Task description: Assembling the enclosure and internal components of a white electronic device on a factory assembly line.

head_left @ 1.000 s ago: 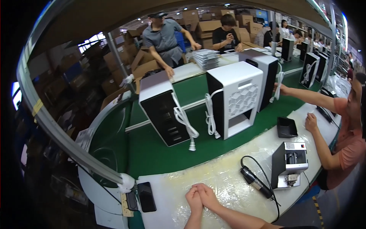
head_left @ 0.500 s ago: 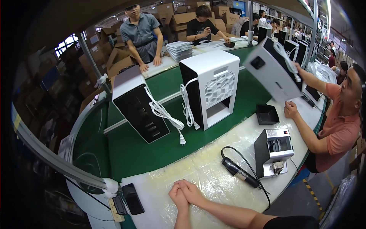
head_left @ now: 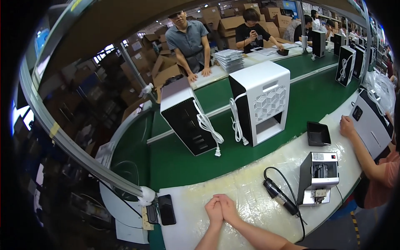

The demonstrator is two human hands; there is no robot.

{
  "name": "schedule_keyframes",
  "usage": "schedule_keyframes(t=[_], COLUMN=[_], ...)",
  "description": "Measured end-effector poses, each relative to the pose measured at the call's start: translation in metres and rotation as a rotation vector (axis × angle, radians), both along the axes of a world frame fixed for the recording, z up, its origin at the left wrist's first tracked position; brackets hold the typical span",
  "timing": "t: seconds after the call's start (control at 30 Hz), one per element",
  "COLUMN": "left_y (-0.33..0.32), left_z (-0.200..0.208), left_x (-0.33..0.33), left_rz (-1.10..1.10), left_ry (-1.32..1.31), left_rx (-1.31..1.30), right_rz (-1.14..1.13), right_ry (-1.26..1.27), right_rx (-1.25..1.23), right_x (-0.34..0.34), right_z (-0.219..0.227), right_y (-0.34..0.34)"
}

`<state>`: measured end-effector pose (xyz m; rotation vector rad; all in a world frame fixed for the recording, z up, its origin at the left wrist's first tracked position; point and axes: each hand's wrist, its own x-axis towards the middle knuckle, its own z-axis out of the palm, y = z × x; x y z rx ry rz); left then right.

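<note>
This looks like waiting — left hand and right hand meet over the bench, fingers folded together — and any next move needs them apart.

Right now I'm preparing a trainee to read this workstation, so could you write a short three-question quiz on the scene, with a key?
1. What are the left hand and right hand clasping? a) a power cord b) a screwdriver c) each other

2. True or false: the black tray sits on the plastic-covered bench.

3. Fill in: the dark phone lies to the ____ of both hands.

Key: 1. c; 2. true; 3. left
</note>
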<state>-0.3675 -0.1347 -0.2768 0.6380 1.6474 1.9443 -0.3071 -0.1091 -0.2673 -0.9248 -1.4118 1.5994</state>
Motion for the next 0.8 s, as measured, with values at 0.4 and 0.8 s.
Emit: schedule_keyframes(t=[0.4,0.8], left_y=[0.307,0.329], left_z=[0.351,0.323], left_x=[-0.140,-0.161], left_rz=[0.034,-0.245], left_ry=[1.418,1.373], left_rx=[-0.355,-0.874], right_rz=[0.084,0.094], right_ry=[0.155,0.246], right_rx=[-0.168,-0.257], right_x=[0.011,0.003], right_z=[-0.009,-0.028], right_y=[0.009,0.025])
